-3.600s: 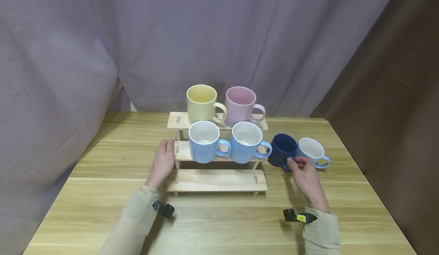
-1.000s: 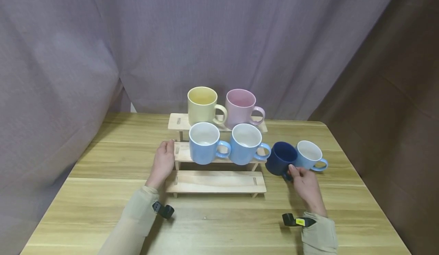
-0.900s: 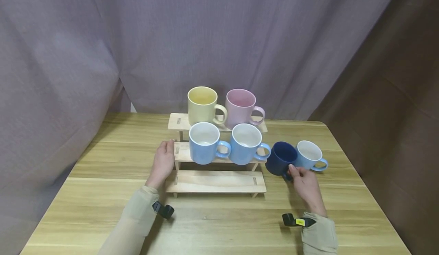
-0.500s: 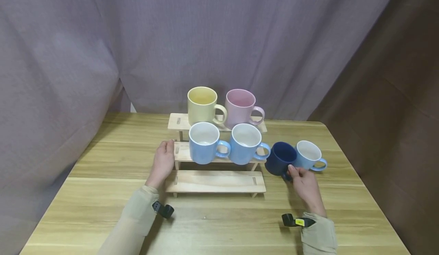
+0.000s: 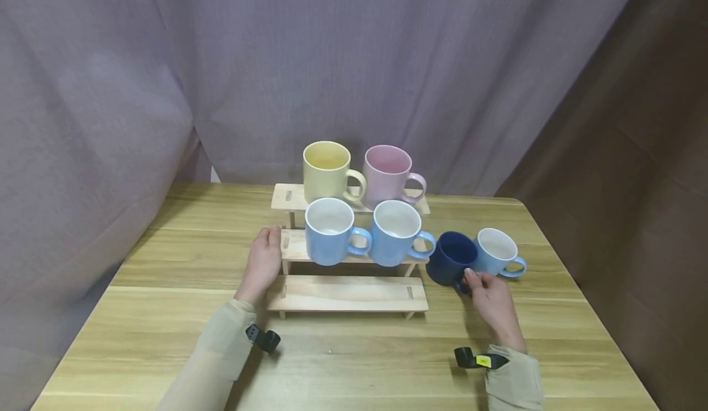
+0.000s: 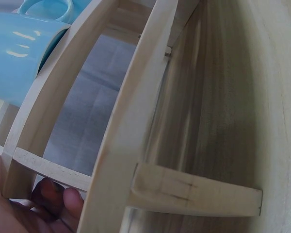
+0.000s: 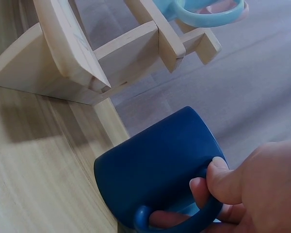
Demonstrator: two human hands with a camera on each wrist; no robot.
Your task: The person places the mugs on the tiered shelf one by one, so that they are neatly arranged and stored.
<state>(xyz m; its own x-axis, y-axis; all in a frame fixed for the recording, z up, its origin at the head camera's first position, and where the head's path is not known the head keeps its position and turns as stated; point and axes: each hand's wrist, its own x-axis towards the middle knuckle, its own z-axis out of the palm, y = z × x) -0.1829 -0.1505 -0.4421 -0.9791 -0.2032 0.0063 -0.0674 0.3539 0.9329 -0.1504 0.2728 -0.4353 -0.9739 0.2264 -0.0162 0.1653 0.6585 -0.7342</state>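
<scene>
My right hand (image 5: pixel 495 303) pinches the handle of a dark blue mug (image 5: pixel 444 269), which is upright on the right of the rack. In the right wrist view the thumb lies over the handle and fingers pass through its loop. My left hand (image 5: pixel 262 262) grips the left end of a three-tier wooden rack (image 5: pixel 348 294) at its middle step; in the left wrist view, curled fingers (image 6: pixel 72 201) show under a side piece. A light blue mug (image 5: pixel 489 265) with a white inside stands right beside the dark blue one, partly hidden by it.
On the rack's top step sit a yellow mug (image 5: pixel 325 180) and a pink mug (image 5: pixel 384 183). Two light blue mugs, one left (image 5: pixel 326 245) and one right (image 5: pixel 389 245), occupy the middle step. The bottom step is bare. Grey curtains (image 5: pixel 354 61) hang behind the wooden table (image 5: pixel 354 368).
Since the earliest frame, my right hand and the dark blue mug have shifted a little toward me, the handle staying in its grasp. My left hand keeps its hold on the rack.
</scene>
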